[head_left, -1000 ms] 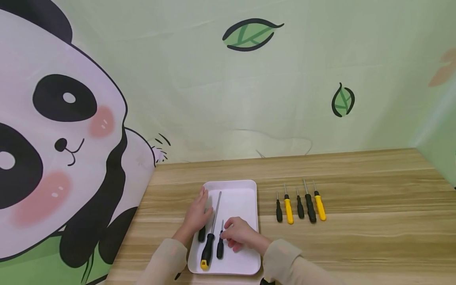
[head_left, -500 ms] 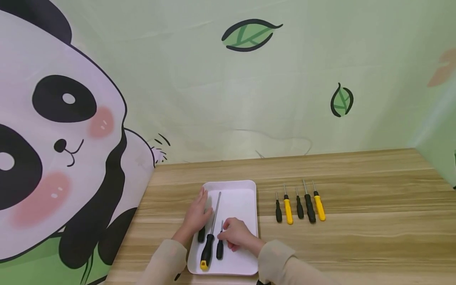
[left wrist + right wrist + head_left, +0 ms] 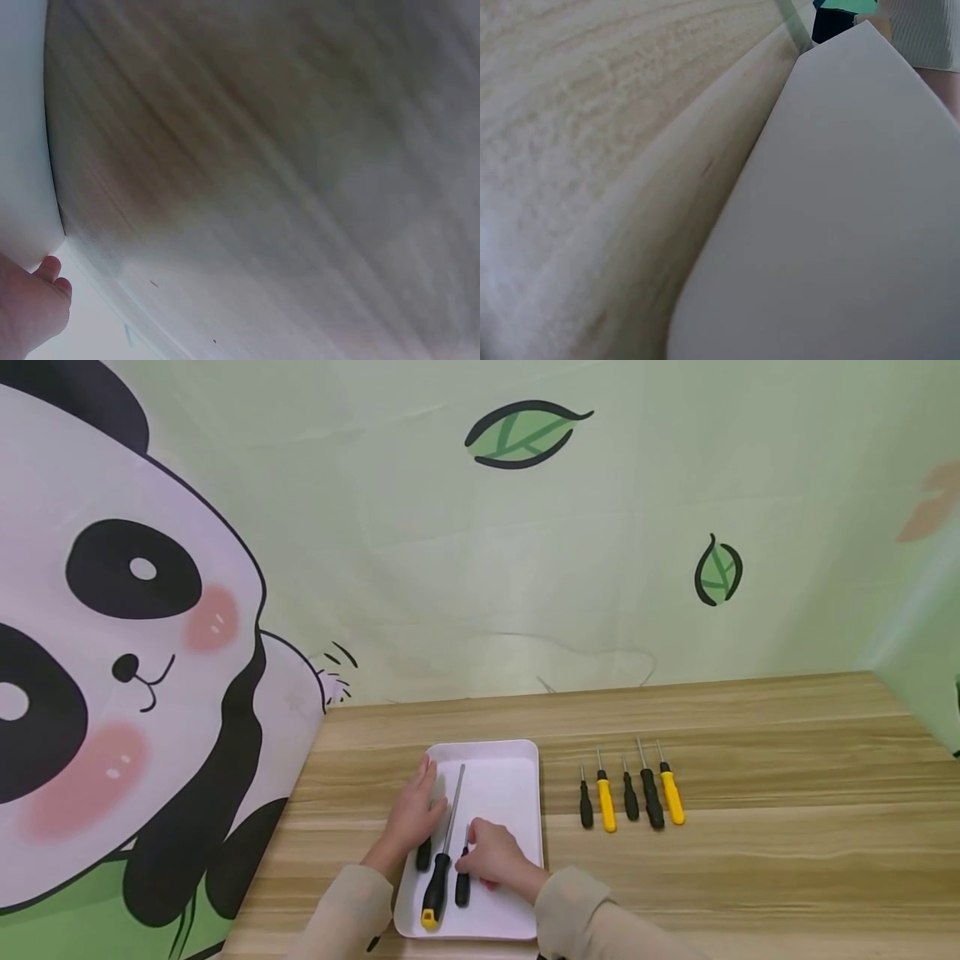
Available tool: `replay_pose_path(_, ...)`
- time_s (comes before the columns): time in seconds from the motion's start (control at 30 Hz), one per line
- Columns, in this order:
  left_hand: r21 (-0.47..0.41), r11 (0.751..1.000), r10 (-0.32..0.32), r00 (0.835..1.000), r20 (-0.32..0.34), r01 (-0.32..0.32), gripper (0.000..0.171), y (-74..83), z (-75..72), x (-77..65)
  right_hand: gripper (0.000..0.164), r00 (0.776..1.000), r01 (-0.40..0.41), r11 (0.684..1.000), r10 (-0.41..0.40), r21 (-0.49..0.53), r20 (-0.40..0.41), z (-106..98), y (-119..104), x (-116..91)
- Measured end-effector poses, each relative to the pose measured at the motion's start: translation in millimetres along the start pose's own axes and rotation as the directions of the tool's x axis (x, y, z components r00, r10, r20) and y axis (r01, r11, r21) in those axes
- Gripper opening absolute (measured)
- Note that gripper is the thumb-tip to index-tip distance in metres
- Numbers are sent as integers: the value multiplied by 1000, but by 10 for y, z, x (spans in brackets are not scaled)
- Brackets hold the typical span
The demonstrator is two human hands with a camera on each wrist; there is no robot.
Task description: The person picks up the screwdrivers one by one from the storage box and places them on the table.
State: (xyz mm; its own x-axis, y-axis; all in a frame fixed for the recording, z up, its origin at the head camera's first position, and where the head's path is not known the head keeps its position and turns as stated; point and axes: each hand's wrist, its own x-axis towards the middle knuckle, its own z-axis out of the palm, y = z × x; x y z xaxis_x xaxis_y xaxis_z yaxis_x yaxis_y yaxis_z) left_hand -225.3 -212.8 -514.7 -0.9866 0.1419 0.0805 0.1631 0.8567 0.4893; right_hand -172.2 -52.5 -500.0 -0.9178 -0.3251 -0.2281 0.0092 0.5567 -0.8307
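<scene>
A white tray (image 3: 504, 785) lies on the wooden table, its outer wall showing in both wrist views. Inside it, my right hand (image 3: 495, 853) pinches a small black screwdriver (image 3: 462, 891) near the top of its handle, the tip pointing away from me. My left hand (image 3: 412, 810) rests along the tray's left rim with fingers extended. Between the hands lies a long screwdriver (image 3: 437, 885) with a black handle and yellow end. Another black-handled screwdriver (image 3: 424, 855) lies by the left wall, partly covered by my left hand. In the left wrist view, only part of the left hand (image 3: 34, 311) appears.
Right of the tray, several screwdrivers stand in a row on the table (image 3: 765, 860), including a yellow one (image 3: 607, 802) and a black one (image 3: 652, 797). Behind the table hangs a pale green backdrop (image 3: 405, 568) printed with a panda and leaves.
My right hand has shifted slightly left and its thumb and fingers have come together on the small screwdriver. My left hand has stayed on the tray's rim.
</scene>
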Motion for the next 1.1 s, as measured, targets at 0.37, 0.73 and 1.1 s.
replay_pose_path(0.37, -2, 1000, -15, 1000, 14, 15, 63, 0, 4, -2, 24, 1000, 0, 999, -1, -48, -15, 8, -2, 23)
replay_pose_path(0.73, 0, 1000, -25, 1000, 18, 25, 63, 8, 4, 3, 23, 999, -34, 998, 33, -60, -4, -1, -31, 41)
replay_pose_path(1.1, 19, 1000, 3, 1000, 1, -3, 63, -15, 14, 8, 28, 999, -45, 987, 47, -152, 10, -45, -65, 45)
